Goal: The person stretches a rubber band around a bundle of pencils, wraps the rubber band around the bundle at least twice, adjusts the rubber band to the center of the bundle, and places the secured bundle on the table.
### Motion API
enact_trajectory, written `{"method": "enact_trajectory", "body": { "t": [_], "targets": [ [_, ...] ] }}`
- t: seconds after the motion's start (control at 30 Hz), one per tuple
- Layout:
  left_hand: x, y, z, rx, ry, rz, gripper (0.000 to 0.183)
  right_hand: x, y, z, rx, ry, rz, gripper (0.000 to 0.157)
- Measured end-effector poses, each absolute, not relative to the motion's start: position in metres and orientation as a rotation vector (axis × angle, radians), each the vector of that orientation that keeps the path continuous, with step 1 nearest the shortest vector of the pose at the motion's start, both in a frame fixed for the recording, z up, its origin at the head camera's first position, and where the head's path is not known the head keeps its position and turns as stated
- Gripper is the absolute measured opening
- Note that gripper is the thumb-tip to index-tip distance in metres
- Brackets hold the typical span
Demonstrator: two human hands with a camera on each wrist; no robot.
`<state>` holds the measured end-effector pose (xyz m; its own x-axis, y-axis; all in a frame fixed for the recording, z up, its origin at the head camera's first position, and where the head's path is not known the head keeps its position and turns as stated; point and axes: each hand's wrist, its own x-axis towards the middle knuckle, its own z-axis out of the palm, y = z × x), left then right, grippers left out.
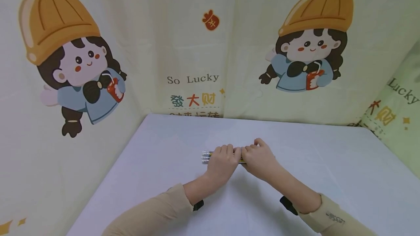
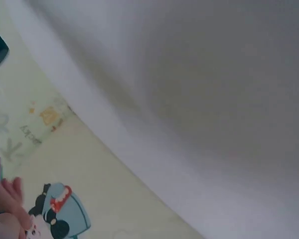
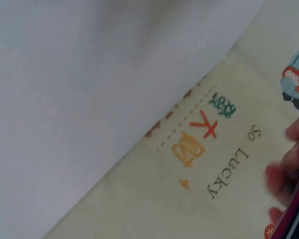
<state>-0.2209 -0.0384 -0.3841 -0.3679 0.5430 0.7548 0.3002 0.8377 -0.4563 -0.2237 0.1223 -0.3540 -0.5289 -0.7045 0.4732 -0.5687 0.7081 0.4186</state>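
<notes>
Both hands hold one bundle of slim, pen-like sticks (image 1: 206, 157) above the white table, side by side and close together. My left hand (image 1: 223, 161) grips it with curled fingers, and several pale, clear-looking ends stick out to its left. On the other side my right hand (image 1: 260, 157) has its fingers curled round the bundle, with one finger raised. Dark and magenta barrels (image 3: 295, 211) show at the edge of the right wrist view. In the left wrist view, fingers (image 2: 7, 201) appear beside teal and purple sticks. The hands hide most of the bundle's length.
The white table (image 1: 164, 137) reaches back to a pale curtain (image 1: 183, 39) printed with cartoon figures and lettering. Similar printed cloth stands along the left and right sides. Beige sleeves (image 1: 154, 210) cover the forearms, and dark wrist cameras (image 1: 288, 205) sit under the wrists.
</notes>
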Motion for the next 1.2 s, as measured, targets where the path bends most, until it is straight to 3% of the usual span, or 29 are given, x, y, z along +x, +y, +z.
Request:
{"method": "enact_trajectory", "body": {
  "t": [0.27, 0.47, 0.8, 1.0, 1.2],
  "targets": [
    [-0.224, -0.046, -0.380, -0.578, -2.008, 0.319, 0.018, -0.224, 0.137, -0.342, 0.870, -2.408, -0.212, 0.037],
    [-0.224, -0.048, -0.380, -0.601, -1.998, 0.305, 0.018, -0.226, 0.138, -0.343, 0.952, -2.331, -0.281, 0.028],
    [-0.221, -0.039, -0.381, -0.592, -1.967, 0.336, 0.020, -0.229, 0.124, -0.351, 1.005, -2.236, -0.257, 0.040],
    [-0.222, -0.042, -0.376, -0.573, -1.989, 0.351, 0.020, -0.231, 0.126, -0.347, 0.929, -2.297, -0.208, 0.040],
    [-0.219, -0.055, -0.372, -0.660, -2.090, 0.274, 0.037, -0.228, 0.132, -0.341, 0.895, -2.407, -0.252, 0.035]
  ]
}}
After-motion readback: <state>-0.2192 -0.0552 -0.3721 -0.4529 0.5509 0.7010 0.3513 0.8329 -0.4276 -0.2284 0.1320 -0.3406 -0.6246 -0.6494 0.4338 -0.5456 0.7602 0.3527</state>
